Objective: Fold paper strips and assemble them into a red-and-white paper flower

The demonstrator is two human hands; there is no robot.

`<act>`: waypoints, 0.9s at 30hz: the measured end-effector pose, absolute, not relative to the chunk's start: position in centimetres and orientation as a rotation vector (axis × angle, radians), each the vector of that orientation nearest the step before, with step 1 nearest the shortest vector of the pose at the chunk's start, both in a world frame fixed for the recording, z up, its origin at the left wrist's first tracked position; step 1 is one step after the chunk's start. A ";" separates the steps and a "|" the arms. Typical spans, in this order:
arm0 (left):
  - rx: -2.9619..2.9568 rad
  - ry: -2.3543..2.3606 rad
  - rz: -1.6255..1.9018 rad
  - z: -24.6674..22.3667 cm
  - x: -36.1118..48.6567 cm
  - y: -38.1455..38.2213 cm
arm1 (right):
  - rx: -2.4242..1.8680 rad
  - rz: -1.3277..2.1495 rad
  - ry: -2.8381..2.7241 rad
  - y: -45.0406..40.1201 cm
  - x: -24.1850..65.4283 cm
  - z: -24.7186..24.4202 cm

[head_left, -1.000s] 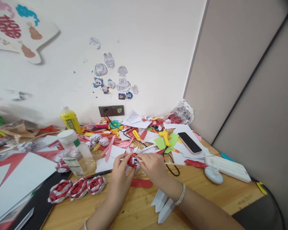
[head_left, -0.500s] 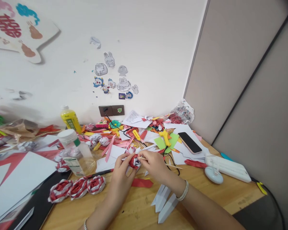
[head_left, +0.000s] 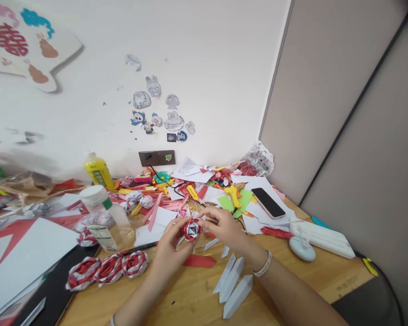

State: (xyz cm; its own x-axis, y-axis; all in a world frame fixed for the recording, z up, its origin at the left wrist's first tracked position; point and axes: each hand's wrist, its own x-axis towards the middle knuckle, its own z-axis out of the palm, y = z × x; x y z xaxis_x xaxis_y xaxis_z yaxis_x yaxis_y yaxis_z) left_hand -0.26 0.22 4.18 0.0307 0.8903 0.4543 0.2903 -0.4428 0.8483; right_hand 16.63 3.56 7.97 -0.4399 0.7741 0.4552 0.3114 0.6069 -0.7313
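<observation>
A red-and-white folded paper flower (head_left: 192,230) faces up between my hands, with a triangular opening at its centre. My left hand (head_left: 173,240) grips it from the left, thumb below and fingers above. The closed fingers of my right hand (head_left: 219,226) pinch its upper right edge. Just behind my right hand shows the tip of a thin stick (head_left: 249,233); whether my palm keeps hold of it is hidden. Under my hands lie a red paper strip (head_left: 200,261) and several folded white paper pieces (head_left: 231,277).
Three red-and-white flowers (head_left: 110,268) lie left, before a clear plastic jar (head_left: 104,217). A yellow-capped-off pile of paper scraps (head_left: 156,203) spreads along the wall. A yellow glue gun (head_left: 234,194), phone (head_left: 268,202), mouse (head_left: 302,248) and white power strip (head_left: 326,237) lie right.
My right hand has shifted its fingers to the flower's upper right edge, and the stick seen in its pinch is now mostly hidden. The flower has turned its centre towards me.
</observation>
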 end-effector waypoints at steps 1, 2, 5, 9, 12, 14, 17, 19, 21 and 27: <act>1.731 1.187 1.397 4.4 -0.3 0.2 | -0.812 0.707 -2.056 3.6 16.8 8.1; 1.690 1.185 1.357 4.6 -0.4 0.1 | -0.765 0.672 -2.112 3.6 17.0 8.2; 1.580 1.197 1.247 5.0 -0.5 0.0 | -0.668 0.462 -2.313 3.8 17.4 8.3; 1.550 1.206 1.183 5.0 -0.4 0.0 | -0.622 0.108 -2.474 4.1 17.4 8.0; 1.516 1.232 1.165 5.0 -0.4 0.3 | -0.608 -0.133 -2.535 4.1 17.4 7.7; 1.477 1.233 1.159 5.0 -0.4 0.4 | -0.603 -0.231 -2.565 4.1 17.4 7.7; 1.412 1.190 1.154 5.0 -0.5 0.6 | -0.617 -0.281 -2.561 4.0 17.4 7.7; 1.356 1.150 1.141 5.0 -0.6 0.6 | -0.638 -0.278 -2.543 3.9 17.3 7.7; 1.312 1.104 1.128 4.9 -0.6 0.6 | -0.645 -0.283 -2.535 3.9 17.2 7.5; 1.247 1.098 1.188 4.3 -0.4 0.8 | -0.600 -0.514 -2.532 4.1 16.9 6.5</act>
